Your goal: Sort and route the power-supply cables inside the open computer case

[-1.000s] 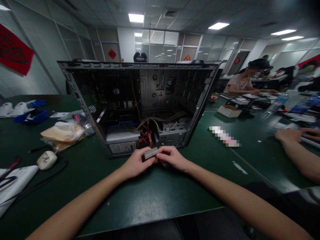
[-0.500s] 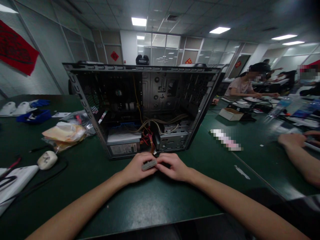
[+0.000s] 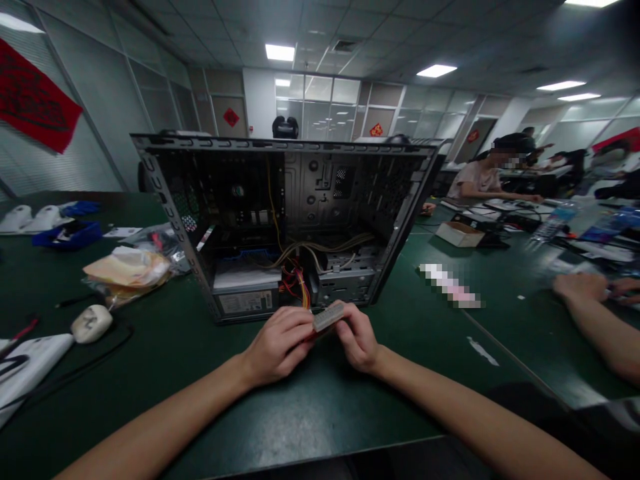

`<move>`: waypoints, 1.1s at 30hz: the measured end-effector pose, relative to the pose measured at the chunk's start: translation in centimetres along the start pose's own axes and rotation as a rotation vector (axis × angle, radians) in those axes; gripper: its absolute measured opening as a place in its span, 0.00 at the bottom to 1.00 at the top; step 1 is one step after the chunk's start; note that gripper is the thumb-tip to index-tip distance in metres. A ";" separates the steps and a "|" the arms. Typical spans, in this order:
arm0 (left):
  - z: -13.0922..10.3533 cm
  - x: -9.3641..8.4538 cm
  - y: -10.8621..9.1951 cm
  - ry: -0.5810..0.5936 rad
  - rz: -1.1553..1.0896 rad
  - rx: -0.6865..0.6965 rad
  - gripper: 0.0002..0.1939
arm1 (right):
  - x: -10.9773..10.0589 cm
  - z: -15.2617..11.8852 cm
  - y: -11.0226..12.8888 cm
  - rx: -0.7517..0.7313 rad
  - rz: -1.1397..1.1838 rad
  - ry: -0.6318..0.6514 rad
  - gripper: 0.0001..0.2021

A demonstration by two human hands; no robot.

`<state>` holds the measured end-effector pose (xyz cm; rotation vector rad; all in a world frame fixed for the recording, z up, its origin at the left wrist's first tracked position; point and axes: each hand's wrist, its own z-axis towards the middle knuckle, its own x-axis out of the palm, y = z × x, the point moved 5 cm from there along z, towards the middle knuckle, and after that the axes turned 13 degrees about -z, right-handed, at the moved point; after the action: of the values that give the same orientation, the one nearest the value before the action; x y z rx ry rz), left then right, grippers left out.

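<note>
A grey multi-pin power connector is held up in front of the opened computer case, its pin face tilted up toward me. My left hand is closed on its left end and the wires behind it. With thumb and fingers, my right hand pinches the right end. Red and yellow wires run from beside the power supply down to my hands. Inside the case, beige cables cross over the metal drive bay.
On the left lie a plastic bag, a white mouse, a blue tray and a white board-like object. At right are a paper strip, a small box, and another person's hand.
The connector has moved right and slightly up, and turned to show more of its pin face. My right hand's fingers have shifted to its right end.
</note>
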<state>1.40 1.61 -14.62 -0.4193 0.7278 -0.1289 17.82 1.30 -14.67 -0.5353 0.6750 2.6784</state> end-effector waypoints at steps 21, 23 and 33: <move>-0.8 -1.0 2.2 -0.220 -0.032 -0.240 0.16 | 1.0 8.8 3.9 -0.141 -0.405 0.387 0.11; -0.6 -0.5 1.8 -0.137 -0.041 -0.228 0.15 | 1.7 12.4 4.4 -0.119 -0.507 0.412 0.15; -0.8 -0.1 1.6 0.027 0.058 -0.179 0.12 | 10.6 21.2 2.2 0.068 -0.900 0.576 0.18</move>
<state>0.73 2.85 -15.78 -0.5680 0.7802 -0.0147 1.88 12.50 -1.09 -1.2555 0.4826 1.6523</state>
